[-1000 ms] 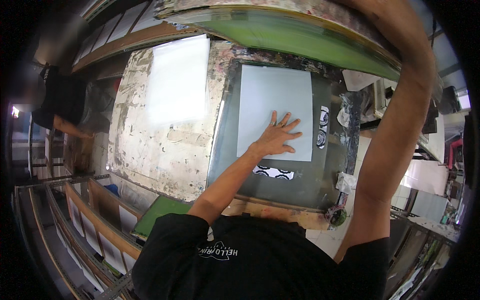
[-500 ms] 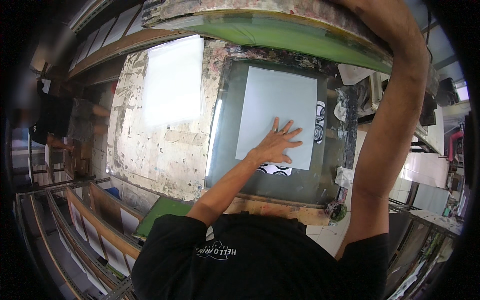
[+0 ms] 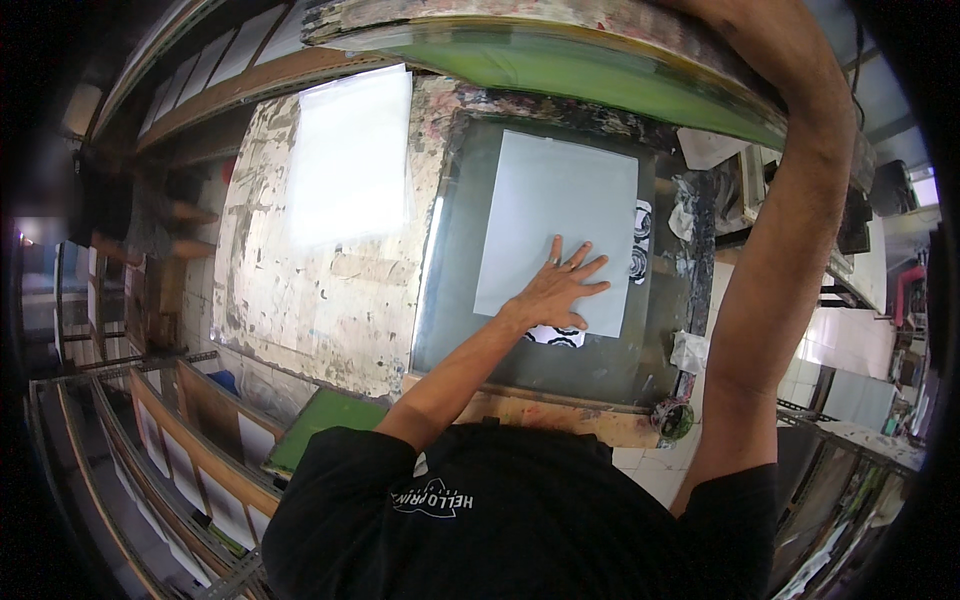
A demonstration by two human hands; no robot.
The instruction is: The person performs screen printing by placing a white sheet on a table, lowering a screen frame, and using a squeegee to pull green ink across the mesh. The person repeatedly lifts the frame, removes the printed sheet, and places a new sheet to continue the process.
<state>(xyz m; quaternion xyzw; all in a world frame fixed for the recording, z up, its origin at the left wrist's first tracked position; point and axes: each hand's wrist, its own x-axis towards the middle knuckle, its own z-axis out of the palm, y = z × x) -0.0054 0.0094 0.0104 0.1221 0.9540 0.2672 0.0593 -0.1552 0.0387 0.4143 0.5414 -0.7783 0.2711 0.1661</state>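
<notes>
My left hand lies with spread fingers on a pale, translucent sheet, near its lower edge. A ring shows on one finger. The sheet rests on a dark grey printing bed. Black-and-white printed strips stick out from under its right and lower edges. My right arm reaches up to a raised wooden screen frame with green mesh. Only the wrist end of my right hand shows at the top edge; its fingers are out of the picture.
A stack of white sheets lies on the paint-worn board to the left. Crumpled white paper and a small stained tub sit along the right edge. Drying racks stand at lower left. Another person is at far left.
My left hand stays spread on the sheet, and the raised frame barely shifts. The view has moved slightly. The other person at far left has changed posture.
</notes>
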